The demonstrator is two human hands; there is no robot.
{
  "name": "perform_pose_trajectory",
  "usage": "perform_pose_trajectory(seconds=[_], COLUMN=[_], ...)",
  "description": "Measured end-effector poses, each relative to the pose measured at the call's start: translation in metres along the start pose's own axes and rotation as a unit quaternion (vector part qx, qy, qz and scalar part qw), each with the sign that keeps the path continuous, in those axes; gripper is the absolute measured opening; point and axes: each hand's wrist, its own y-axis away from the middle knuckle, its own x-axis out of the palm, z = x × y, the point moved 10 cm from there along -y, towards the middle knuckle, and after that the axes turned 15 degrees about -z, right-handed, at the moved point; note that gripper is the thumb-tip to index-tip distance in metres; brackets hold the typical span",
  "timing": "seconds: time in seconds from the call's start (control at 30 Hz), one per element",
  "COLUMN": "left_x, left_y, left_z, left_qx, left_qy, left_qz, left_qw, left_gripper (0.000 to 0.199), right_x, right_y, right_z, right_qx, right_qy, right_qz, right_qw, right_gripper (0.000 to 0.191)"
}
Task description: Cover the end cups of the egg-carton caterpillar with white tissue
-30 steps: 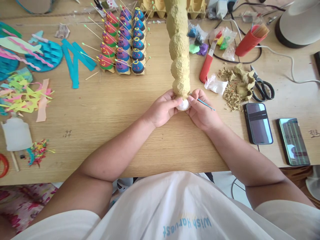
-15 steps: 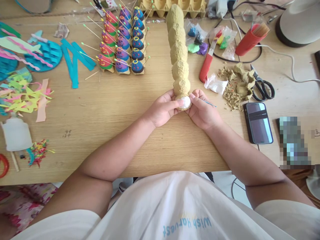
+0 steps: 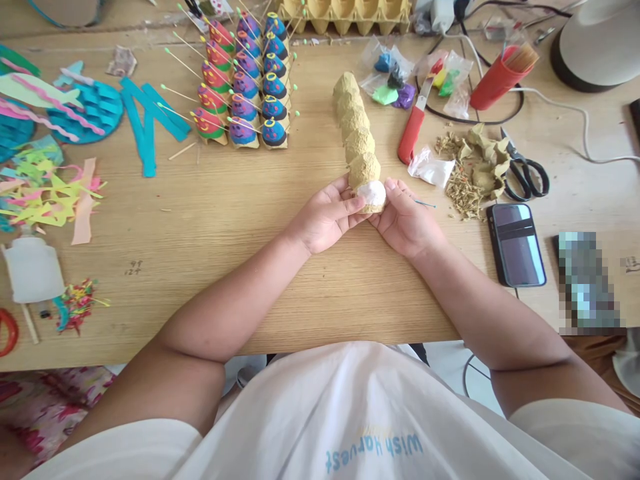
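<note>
Both hands grip the near end of a yellowish egg-carton strip (image 3: pixel 359 141), a single row of bumps that points away from me. White clay (image 3: pixel 373 194) covers the nearest bump. My left hand (image 3: pixel 325 215) is closed on the strip's left side, its thumb against the white clay. On the other side my right hand (image 3: pixel 407 217) has its fingers closed round the edge, thumb beside the clay. A thin blue stick (image 3: pixel 425 203) pokes out past the right hand; how it is held is hidden. A bag of white clay (image 3: pixel 432 168) lies to the right.
Painted egg-carton caterpillars (image 3: pixel 243 87) stand at back left. Right of the strip lie a red-handled knife (image 3: pixel 412 133), torn carton scraps (image 3: pixel 473 173), scissors (image 3: pixel 525 177) and a phone (image 3: pixel 517 245). A glue bottle (image 3: pixel 34 268) and paper strips (image 3: pixel 50 190) are at left.
The strip's far end has tipped down, so the strip looks shorter. More of the white clay shows at the near end. Both hands keep nearly the same place.
</note>
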Motion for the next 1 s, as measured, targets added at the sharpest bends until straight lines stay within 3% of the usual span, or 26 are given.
perform_pose_trajectory(seconds=[0.2,0.47,0.8,1.0], left_x=[-0.009,-0.012,-0.008,-0.008], left_y=[-0.003,-0.005,-0.004,-0.004], left_z=[0.003,0.002,-0.001,-0.003], left_qx=[-0.001,0.001,-0.002,0.003], left_qy=[-0.011,0.002,-0.012,-0.001], left_qz=[-0.046,-0.031,-0.023,-0.024], left_qw=[0.999,1.0,1.0,1.0], left_gripper=[0.041,0.04,0.039,0.035], right_x=[0.003,0.01,0.011,0.015], right_y=[0.002,0.011,0.016,0.016], right_z=[-0.001,0.004,0.012,0.015], right_qx=[0.011,-0.007,-0.089,-0.092], right_qy=[0.018,0.023,0.076,0.065], right_qz=[0.003,0.043,0.0,0.022], right_qw=[1.0,0.999,0.993,0.993], right_gripper=[0.041,0.051,0.063,0.065])
